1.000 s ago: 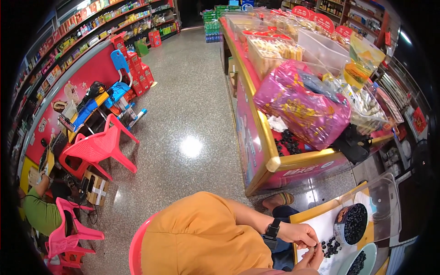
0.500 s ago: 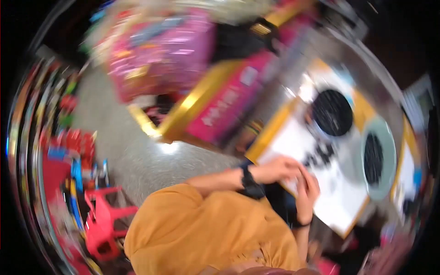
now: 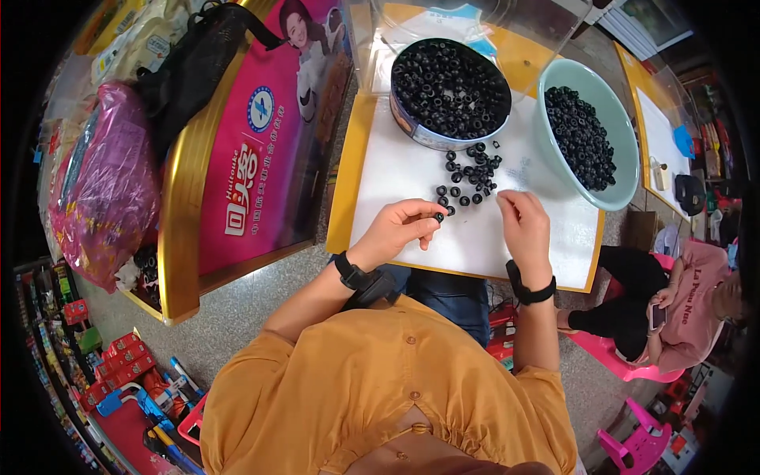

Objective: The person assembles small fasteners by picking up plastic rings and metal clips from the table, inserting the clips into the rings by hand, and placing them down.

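Observation:
My left hand point(image 3: 400, 231) is over the white-topped table point(image 3: 385, 170), thumb and forefinger pinching a small black ring-shaped piece point(image 3: 438, 217). To its right, my right hand point(image 3: 526, 227) has thumb and forefinger drawn together near the loose pieces. Whatever lies between those fingertips is too small to make out. Between and beyond the hands, several loose black ring-shaped pieces point(image 3: 477, 174) are scattered on the white surface. Behind them stands a round tin point(image 3: 437, 141) full of such pieces. A pale green oval basin point(image 3: 628, 142) at the right holds more.
A pink counter point(image 3: 237, 166) with gold edging stands left of the table, with a purple plastic bag point(image 3: 111, 182) and a black bag point(image 3: 194, 75) on top. Clear plastic sheeting point(image 3: 372, 47) rises at the table's back. A seated person point(image 3: 687, 305) holds a phone near a pink stool point(image 3: 636, 439).
The whole view has swung round and sharpened, so the table now lies straight ahead. My hands, formerly close together at the table's edge, are now apart.

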Available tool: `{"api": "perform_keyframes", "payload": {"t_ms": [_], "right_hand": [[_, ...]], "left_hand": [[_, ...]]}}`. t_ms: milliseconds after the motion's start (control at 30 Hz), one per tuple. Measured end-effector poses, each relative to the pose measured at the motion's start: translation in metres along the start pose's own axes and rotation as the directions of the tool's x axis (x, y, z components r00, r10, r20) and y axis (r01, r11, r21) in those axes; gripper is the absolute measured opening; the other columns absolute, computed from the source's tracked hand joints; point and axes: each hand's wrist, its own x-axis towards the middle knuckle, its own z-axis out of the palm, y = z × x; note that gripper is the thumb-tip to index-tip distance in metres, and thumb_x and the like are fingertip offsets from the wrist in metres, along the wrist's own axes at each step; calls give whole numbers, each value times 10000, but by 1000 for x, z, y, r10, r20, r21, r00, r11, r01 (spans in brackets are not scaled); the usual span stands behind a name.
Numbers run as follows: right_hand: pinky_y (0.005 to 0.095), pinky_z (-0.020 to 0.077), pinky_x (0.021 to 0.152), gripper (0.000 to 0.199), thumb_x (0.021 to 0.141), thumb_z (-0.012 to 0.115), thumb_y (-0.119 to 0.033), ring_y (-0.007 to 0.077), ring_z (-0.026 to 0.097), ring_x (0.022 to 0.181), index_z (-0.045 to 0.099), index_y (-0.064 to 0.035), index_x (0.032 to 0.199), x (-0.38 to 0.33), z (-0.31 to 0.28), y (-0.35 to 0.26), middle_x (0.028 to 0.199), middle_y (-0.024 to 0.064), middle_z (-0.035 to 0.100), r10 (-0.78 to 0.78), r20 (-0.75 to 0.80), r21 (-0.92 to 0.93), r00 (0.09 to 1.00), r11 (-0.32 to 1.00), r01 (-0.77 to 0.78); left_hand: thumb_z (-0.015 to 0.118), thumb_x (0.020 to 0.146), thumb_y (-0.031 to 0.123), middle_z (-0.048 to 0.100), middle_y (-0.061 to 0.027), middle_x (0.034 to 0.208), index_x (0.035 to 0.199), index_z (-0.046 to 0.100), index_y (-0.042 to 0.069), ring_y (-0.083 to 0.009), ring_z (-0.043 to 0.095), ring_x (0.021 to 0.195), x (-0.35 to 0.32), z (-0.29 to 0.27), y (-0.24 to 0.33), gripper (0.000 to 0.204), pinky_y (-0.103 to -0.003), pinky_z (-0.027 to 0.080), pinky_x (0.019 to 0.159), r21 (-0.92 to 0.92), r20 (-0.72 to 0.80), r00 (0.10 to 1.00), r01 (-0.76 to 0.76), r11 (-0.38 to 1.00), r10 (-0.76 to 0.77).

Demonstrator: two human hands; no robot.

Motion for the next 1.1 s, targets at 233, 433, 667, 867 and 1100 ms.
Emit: {"api": "perform_keyframes", "payload": {"t_ms": [233,433,667,867,1100], "right_hand": [[387,515,685,104,829,677,-99,313,634,789,705,-30,903,31,16,6,872,116,643,-88,41,-167,995,981,94],[399,518,701,129,822,690,-136,321,635,798,711,-39,905,44,16,2,879,109,645,-2,151,-250,989,967,40],[388,516,681,111,836,677,-118,315,629,758,709,-37,904,45,16,3,878,119,647,-88,114,-273,990,955,116],[221,463,633,124,904,674,-84,75,561,687,699,-13,1003,5,12,-35,841,4,628,164,269,517,949,807,-286],[243,496,672,166,959,618,-90,116,596,715,651,26,1073,-34,34,-60,874,51,647,103,277,866,955,404,-295]], "left_hand": [[613,956,92,609,0,815,1177,638,5,-68,575,687,1,-2,-2,238,-218,497,644,-10,21,1000,-13,1000,13],[590,952,60,594,-9,822,1182,637,7,-79,556,694,0,-2,-1,240,-234,485,653,13,15,1000,0,1000,0],[596,954,64,613,-19,845,1194,631,8,-84,570,704,0,-1,-2,248,-235,489,658,-17,7,1000,-18,1000,18],[638,944,102,640,-11,832,1192,633,5,-71,591,688,-7,5,2,267,-216,491,649,-2,-60,997,-41,999,41],[654,916,40,626,-65,993,1179,644,-3,-116,625,752,-15,22,19,267,-242,514,675,146,-65,974,-205,968,216]]}}
